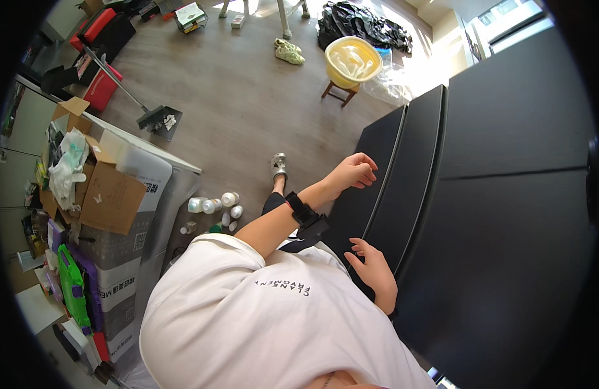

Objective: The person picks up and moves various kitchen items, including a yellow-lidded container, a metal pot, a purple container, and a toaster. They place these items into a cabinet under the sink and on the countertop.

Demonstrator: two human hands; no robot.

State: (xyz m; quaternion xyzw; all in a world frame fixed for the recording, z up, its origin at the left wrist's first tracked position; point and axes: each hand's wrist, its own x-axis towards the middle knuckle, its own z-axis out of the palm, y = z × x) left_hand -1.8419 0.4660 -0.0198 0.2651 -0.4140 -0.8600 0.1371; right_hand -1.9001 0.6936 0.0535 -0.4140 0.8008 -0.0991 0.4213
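My left hand (pixel 353 172) reaches across in front of me, its fingers loosely curled and nothing visible in them. A black strap with a box-shaped device (pixel 306 216) is on that forearm. Below it, my right hand (pixel 374 267) has bent fingers, thumb apart, and also looks empty. Both are close to a large dark-fronted cabinet or appliance (pixel 503 233). Long grooves split its front into panels, and the lower panel (pixel 384 141) lies nearest my left hand. Whether either hand touches it, I cannot tell.
Several bottles (pixel 212 206) stand on the floor at left, beside a plastic-wrapped stack (pixel 119 267) bearing a cardboard box (pixel 112 199). Farther off are a broom and dustpan (pixel 165 121), shoes (pixel 289 52), a yellow basin (pixel 331 63) on a stool (pixel 339 95), and black plastic (pixel 360 24).
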